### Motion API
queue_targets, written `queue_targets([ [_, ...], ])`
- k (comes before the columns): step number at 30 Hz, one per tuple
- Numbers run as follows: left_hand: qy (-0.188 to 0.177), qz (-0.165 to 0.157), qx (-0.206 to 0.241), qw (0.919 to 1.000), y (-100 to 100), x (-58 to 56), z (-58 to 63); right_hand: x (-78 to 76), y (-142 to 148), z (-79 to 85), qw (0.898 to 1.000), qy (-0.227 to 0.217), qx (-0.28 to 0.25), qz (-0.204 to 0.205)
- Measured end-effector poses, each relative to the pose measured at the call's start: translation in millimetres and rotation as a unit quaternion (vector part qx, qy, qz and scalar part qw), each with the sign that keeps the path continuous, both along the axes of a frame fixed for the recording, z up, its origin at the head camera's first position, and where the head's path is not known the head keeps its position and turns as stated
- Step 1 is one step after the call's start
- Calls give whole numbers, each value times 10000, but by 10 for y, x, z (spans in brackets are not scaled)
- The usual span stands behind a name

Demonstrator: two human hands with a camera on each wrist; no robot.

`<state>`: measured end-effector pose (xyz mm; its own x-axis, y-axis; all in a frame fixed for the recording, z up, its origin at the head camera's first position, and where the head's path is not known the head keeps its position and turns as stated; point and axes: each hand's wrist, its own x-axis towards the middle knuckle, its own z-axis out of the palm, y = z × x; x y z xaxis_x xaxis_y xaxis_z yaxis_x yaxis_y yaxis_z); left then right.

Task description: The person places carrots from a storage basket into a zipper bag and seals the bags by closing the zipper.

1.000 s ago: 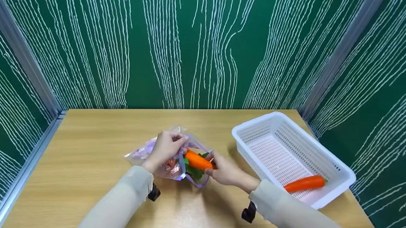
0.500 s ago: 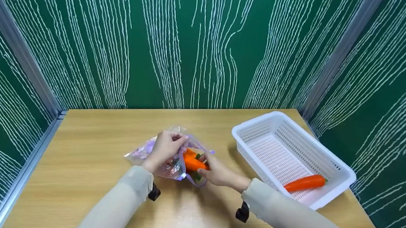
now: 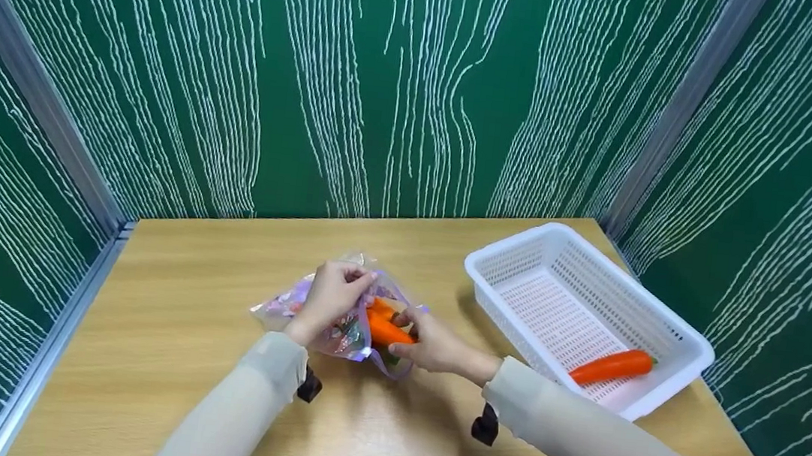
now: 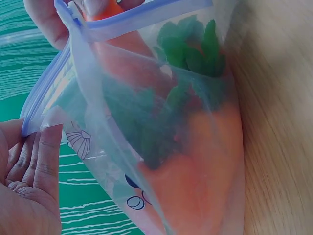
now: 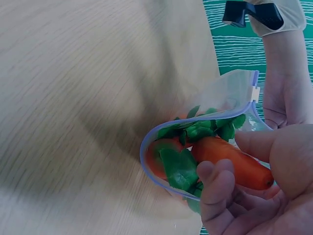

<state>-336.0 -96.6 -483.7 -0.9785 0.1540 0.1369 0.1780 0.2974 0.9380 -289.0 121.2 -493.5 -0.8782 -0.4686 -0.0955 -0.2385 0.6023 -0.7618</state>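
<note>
From where I stand, I see two hands busy with a floppy see-through bag point(image 3: 284, 307) in the middle of the head view. The left hand point(image 3: 329, 297) pinches the edge of the bag between thumb and fingers. The right hand point(image 3: 443, 344) grips a carrot point(image 3: 388, 329) at the mouth of the bag, with the thumb on one side and fingers on the other. One end of the carrot is inside the bag, and the other end pokes out by the right hand. In the right wrist view, green leaves point(image 5: 178, 169) and a round red thing point(image 5: 153, 159) sit beside it, inside the purple rim point(image 5: 142, 152). In the left wrist view, more orange shapes point(image 4: 195, 181) show through the plastic, but I can't tell just what they are

At the right of the head view is a white basket point(image 3: 637, 290) with lots of little holes. A long red pepper point(image 3: 612, 367) lies in its near end. Both the bag and the basket rest on the wooden table point(image 3: 160, 338), in front of a green wall point(image 3: 460, 75) with wiggly white lines

The carrot looks light, stiff and smooth, so I guess it could slip a bit but won't squash. Its fat middle or the end that pokes out seems the best place to hold. The bag looks thin and soft, and may fold up, so its rim seems the best part to pinch
</note>
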Motion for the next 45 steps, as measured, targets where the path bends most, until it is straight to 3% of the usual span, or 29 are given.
queue_targets([
  [4,-22,18,-1,10000,0,-4,-1,39,55,57,9991,-404,9,-128],
  [11,76,1,-19,10000,6,-4,-7,75,172,112,9983,-512,-222,-193],
  [19,119,203,-338,9992,10,-6,-16,105,312,154,9955,-705,-542,-317],
  [31,104,141,-288,9994,13,-1,-4,89,248,72,9962,-371,-734,-288],
  [38,105,155,-398,9990,18,-13,19,52,74,17,9930,-457,-1012,-397],
  [45,65,19,-192,9998,24,-6,27,16,-95,-65,9952,-208,-704,-644],
])
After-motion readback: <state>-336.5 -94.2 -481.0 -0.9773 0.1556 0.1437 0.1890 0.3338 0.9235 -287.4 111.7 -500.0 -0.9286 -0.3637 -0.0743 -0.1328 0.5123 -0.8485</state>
